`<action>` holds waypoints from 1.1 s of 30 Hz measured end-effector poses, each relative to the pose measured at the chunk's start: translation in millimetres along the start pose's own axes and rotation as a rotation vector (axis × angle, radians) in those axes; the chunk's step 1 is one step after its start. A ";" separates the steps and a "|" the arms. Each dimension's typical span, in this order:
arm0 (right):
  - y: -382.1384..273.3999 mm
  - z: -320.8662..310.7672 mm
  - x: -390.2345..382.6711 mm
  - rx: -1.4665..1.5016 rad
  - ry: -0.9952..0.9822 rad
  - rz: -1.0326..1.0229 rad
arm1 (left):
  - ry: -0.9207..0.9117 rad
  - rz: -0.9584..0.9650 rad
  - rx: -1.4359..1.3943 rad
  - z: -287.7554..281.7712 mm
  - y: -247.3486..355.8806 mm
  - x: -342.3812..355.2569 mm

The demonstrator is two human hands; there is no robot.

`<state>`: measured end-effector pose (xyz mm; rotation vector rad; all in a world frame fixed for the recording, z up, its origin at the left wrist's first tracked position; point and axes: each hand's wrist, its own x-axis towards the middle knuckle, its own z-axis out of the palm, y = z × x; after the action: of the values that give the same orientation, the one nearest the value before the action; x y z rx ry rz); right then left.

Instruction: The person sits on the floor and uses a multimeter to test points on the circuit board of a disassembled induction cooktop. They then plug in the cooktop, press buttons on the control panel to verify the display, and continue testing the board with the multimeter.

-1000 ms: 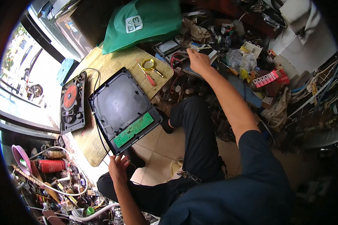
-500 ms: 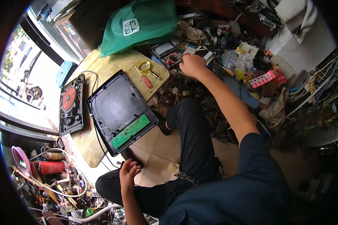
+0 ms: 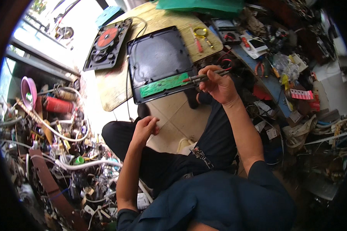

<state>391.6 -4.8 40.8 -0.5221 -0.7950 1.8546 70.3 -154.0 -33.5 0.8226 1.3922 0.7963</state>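
The right hand [image 3: 221,86] grips test probes [image 3: 196,79], tips pointing left at the right end of the green circuit board [image 3: 164,85] in the black housing [image 3: 158,52]. The board's long axis rises rightward. The left hand [image 3: 144,131], farther off, curls loosely, nothing visibly held.

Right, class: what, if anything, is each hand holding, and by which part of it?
The right hand holds slim, pen-like probes partway along, ends showing either side of its grip. The left hand is loosely curled, with nothing visible in it.
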 end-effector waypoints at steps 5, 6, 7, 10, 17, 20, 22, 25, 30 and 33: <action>7.3 32.8 27.8 -0.015 -0.099 -0.017 | -0.067 -0.092 -0.017 1.4 22.9 9.6; 9.4 35.4 35.5 -0.017 -0.107 -0.014 | -0.068 -0.105 -0.132 -1.1 21.4 18.2; 12.6 35.5 43.0 -0.035 -0.113 -0.022 | -0.072 -0.119 -0.252 -2.5 15.4 28.7; 29.3 27.6 67.7 -0.024 -0.088 -0.072 | -0.124 -0.098 -0.571 -2.7 18.7 48.8; 65.8 -7.7 91.3 -0.003 -0.090 0.011 | -0.054 0.076 -0.879 -1.6 4.5 56.9; 63.4 6.4 93.2 -0.096 -0.132 0.042 | -0.005 0.083 -0.937 -2.6 12.9 53.6; 65.6 12.4 94.7 -0.123 -0.201 0.027 | 0.017 0.077 -0.949 -4.5 14.3 55.9; 74.6 18.3 88.5 -0.266 -0.122 -0.007 | 0.008 0.102 -0.998 -7.2 7.2 62.0; 88.3 33.2 78.5 -0.336 -0.034 -0.019 | 0.055 0.104 -1.056 -8.7 6.4 66.7; 95.6 41.1 73.6 -0.306 -0.041 -0.039 | 0.142 0.094 -1.052 -9.8 17.4 67.8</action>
<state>274.6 24.8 -0.1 -0.6568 -1.1177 1.7216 62.4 -86.4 -52.7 0.0011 0.8468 1.4816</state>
